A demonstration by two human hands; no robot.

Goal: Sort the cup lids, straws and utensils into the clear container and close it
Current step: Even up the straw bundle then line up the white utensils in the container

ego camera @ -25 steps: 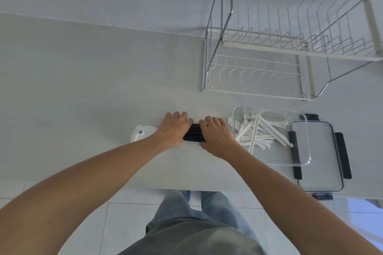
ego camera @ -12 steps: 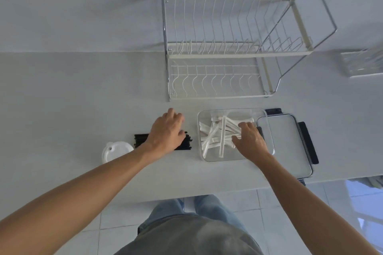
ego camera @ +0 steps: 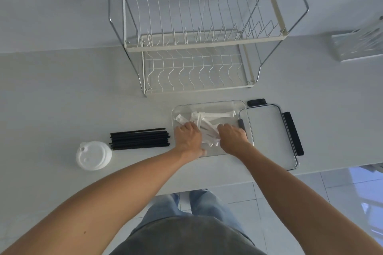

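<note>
Currently, item by item, placed against the clear container (ego camera: pixel 209 105), which sits on the counter (ego camera: pixel 62 99) just in front of the wire dish rack (ego camera: pixel 194 47). White utensils (ego camera: pixel 209 118): a loose, criss-crossed heap inside the container. Left hand (ego camera: pixel 188 137): down in the container's left half, fingers curled onto the heap; whether they pinch a piece or only press it flat cannot be told. Right hand (ego camera: pixel 233 137): in the right half, fingers likewise bent onto the utensils, grip equally uncertain. Black straws (ego camera: pixel 139 138): a tidy bundle lying flat on the counter just left of the container, untouched. White cup lid (ego camera: pixel 93 155): on the counter left of the straws and a little nearer the person, touching or almost touching the bundle's end. Container lid (ego camera: pixel 267 134): flat on the counter against the container's right side, black clips showing, not yet fitted. Step in hand, by judgement: squaring the utensils so they lie flat and leave room. Next move likely calls for one hand to leave the container, reach left for the straw bundle, gather it whole without scattering, and lay it alongside the utensils; cup lid after, container lid last.
</note>
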